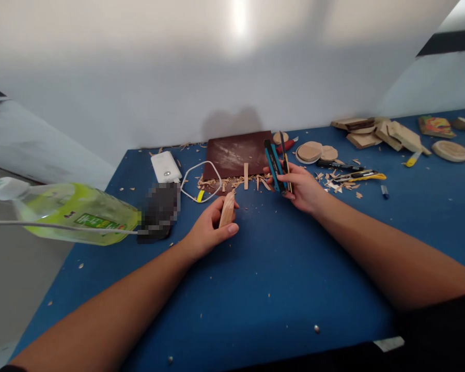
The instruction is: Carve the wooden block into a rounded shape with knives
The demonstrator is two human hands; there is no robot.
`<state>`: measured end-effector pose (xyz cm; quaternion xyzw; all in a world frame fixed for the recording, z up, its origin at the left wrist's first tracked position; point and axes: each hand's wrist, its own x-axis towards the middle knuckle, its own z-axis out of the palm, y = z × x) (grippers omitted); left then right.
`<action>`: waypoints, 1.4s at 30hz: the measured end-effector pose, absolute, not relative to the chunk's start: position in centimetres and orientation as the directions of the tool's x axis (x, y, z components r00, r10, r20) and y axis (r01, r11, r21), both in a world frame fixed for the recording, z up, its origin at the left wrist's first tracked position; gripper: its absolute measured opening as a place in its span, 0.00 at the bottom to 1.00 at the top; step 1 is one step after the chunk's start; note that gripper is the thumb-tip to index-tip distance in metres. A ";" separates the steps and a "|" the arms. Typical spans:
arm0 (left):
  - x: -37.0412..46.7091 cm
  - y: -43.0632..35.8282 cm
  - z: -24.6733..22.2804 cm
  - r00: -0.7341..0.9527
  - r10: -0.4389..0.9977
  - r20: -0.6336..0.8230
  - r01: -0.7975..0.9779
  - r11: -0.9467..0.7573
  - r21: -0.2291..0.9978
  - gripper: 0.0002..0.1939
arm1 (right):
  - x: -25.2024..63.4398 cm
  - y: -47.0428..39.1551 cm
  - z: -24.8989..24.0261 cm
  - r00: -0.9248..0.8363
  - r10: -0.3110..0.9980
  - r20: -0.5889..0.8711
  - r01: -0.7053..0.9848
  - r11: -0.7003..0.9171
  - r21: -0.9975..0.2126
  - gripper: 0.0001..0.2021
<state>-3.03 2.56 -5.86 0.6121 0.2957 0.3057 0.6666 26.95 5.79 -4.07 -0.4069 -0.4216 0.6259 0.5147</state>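
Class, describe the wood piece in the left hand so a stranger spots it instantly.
On the blue table, find the brown board at the back. Nearer the viewer, the left hand holds the wood piece, thicker than the loose strip beyond it.

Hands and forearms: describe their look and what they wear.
The left hand and right hand are gloveless, with no watch or bracelet visible. Both forearms are bare; a black sleeve shows at right, a dark edge at lower left.
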 end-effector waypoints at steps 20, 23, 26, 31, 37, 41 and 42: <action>-2.9 2.5 -5.5 0.644 0.764 -0.027 -0.003 0.038 0.999 0.32 | 26.6 5.3 -4.2 -0.401 0.911 -0.099 -0.292 -0.229 -0.929 0.31; -2.9 2.4 -5.4 0.643 0.765 -0.026 0.006 0.029 1.000 0.31 | 26.4 5.2 -4.3 -0.392 0.917 -0.080 -0.285 -0.204 -0.937 0.28; -2.9 2.4 -5.2 0.639 0.769 -0.030 0.017 0.025 1.000 0.31 | 26.2 5.1 -4.2 -0.372 0.925 -0.080 -0.275 -0.192 -0.942 0.25; -2.9 2.4 -5.1 0.640 0.767 -0.040 0.043 0.017 0.999 0.31 | 26.3 5.1 -4.0 -0.346 0.931 -0.112 -0.278 -0.216 -0.936 0.22; -2.9 2.3 -5.1 0.636 0.770 -0.045 0.054 0.014 0.998 0.32 | 26.8 5.1 -3.9 -0.454 0.885 -0.104 -0.295 -0.260 -0.919 0.35; -3.0 2.3 -5.2 0.634 0.772 -0.041 0.066 -0.002 0.998 0.32 | 26.5 5.1 -4.2 -0.486 0.869 -0.091 -0.248 -0.237 -0.939 0.33; -3.0 2.3 -5.2 0.635 0.772 -0.042 0.067 -0.001 0.998 0.32 | 26.5 5.1 -4.3 -0.481 0.872 -0.097 -0.234 -0.234 -0.944 0.31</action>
